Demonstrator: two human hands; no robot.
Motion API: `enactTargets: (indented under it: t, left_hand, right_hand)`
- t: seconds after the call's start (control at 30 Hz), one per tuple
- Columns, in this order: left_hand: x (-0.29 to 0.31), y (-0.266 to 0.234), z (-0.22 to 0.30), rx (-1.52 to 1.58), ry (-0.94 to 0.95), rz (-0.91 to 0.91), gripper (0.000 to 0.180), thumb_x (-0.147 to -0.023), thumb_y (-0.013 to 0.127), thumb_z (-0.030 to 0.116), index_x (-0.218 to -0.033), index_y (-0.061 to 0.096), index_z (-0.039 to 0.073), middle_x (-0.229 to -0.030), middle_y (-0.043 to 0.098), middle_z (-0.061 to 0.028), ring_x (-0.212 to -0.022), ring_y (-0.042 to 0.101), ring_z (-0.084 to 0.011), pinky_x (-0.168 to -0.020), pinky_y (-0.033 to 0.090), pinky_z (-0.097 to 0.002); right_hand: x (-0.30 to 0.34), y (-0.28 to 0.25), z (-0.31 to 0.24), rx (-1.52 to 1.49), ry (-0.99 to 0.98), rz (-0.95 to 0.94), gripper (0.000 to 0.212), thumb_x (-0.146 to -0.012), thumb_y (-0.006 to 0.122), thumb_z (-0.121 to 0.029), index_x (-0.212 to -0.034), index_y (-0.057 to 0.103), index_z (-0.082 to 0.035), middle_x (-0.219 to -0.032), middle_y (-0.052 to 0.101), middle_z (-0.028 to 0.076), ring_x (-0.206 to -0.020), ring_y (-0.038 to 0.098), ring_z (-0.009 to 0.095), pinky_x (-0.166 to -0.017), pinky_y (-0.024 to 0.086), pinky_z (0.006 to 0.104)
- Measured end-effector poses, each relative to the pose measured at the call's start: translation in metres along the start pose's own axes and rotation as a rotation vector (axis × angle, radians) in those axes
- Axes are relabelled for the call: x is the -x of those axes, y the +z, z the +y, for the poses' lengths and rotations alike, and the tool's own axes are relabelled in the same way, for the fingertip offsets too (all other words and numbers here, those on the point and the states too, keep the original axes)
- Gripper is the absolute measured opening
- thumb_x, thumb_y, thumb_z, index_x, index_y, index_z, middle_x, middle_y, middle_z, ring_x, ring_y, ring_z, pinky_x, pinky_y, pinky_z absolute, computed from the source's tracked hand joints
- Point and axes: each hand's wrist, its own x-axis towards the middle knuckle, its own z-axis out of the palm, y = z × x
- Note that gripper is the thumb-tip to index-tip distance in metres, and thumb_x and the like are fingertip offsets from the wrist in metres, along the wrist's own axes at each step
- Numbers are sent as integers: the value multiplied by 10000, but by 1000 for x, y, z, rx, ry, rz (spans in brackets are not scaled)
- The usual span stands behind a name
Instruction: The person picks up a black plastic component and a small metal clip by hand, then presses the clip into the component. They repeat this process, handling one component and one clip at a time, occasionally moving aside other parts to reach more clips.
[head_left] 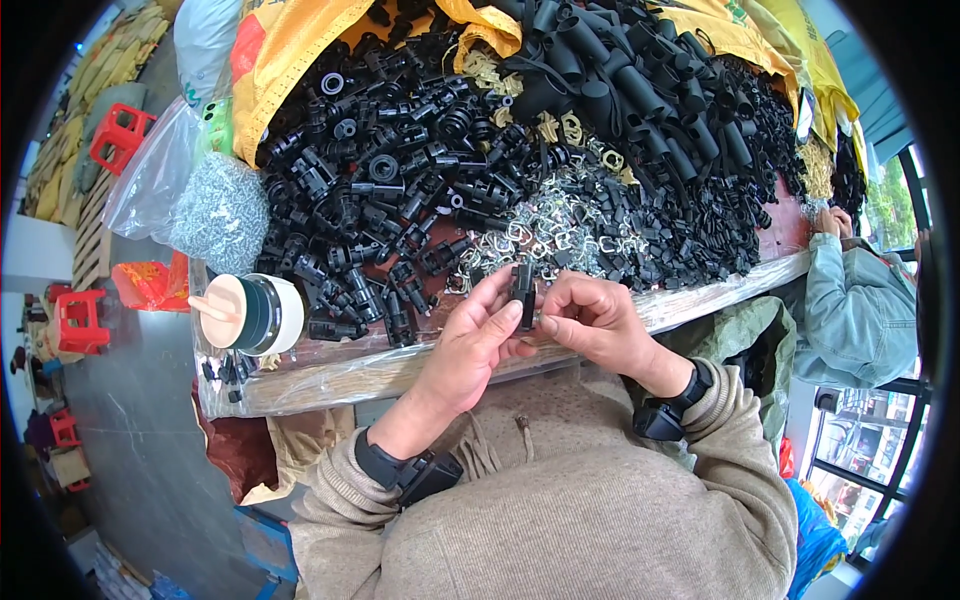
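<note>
Between the thumb and fingers of my left hand [477, 345] a small black plastic part [525, 290] is held upright, just above the table's front edge. My right hand [605, 328] is closed in a pinch at the lower right side of that part; whatever lies between its fingertips is too small to make out. Just beyond my hands spreads a pile of small shiny metal clips [535, 232]. A heap of black plastic fittings [400, 180] lies to the left of the clips, and small black pieces [680, 235] lie to the right.
A pale lidded cup [270, 315] stands at the table's left front corner. Behind it sits a clear bag of small screws [222, 208]. Black tubes [640, 85] are heaped at the back. At far right a co-worker's sleeve [850, 310] reaches the table. Red stools [82, 320] stand left.
</note>
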Motion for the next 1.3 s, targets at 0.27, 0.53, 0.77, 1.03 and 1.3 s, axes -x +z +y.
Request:
enactTargets:
  t: [0.27,0.53,0.77,1.03,1.3]
  left_hand:
    - [5,-6,-2,-107,-46,-11,393,-893,428,192,-1222,339,-3,-1028,525,-68,-837,548,-106,-686,480,-238]
    - [1,-9,-6,-51,-71,26,349,-887,438,155,-1179,379,-27,-979,543,-84,-809,572,-139,-724,499,-277]
    - [-3,-13,-6,-118,-100,50,323,-882,449,145,-1149,423,-34,-996,544,-83,-829,567,-133,-723,501,-275]
    - [-4,-10,-9,-262,-73,30,362,-870,473,135,-1179,407,-41,-1028,538,-78,-866,550,-117,-750,489,-264]
    - [-3,-10,-9,-260,-65,14,360,-864,482,121,-1177,408,-42,-1032,537,-80,-871,548,-116,-751,486,-263]
  right_hand:
    - [0,7,-5,387,-272,6,78,-714,618,-17,-735,544,-25,-652,472,33,-521,476,114,-449,367,233]
    - [-4,6,-3,518,-354,3,105,-671,626,12,-730,547,-23,-667,490,56,-525,501,162,-447,388,259]
    - [-10,1,3,644,-444,-17,126,-639,631,21,-723,549,-26,-661,490,61,-521,498,190,-446,388,279]
    - [-11,-3,1,740,-380,-104,102,-660,598,-56,-729,526,-40,-665,469,80,-577,520,259,-489,422,343]
    - [-8,-1,2,703,-331,-99,97,-673,596,-51,-744,533,-30,-675,479,85,-590,528,264,-499,428,343]
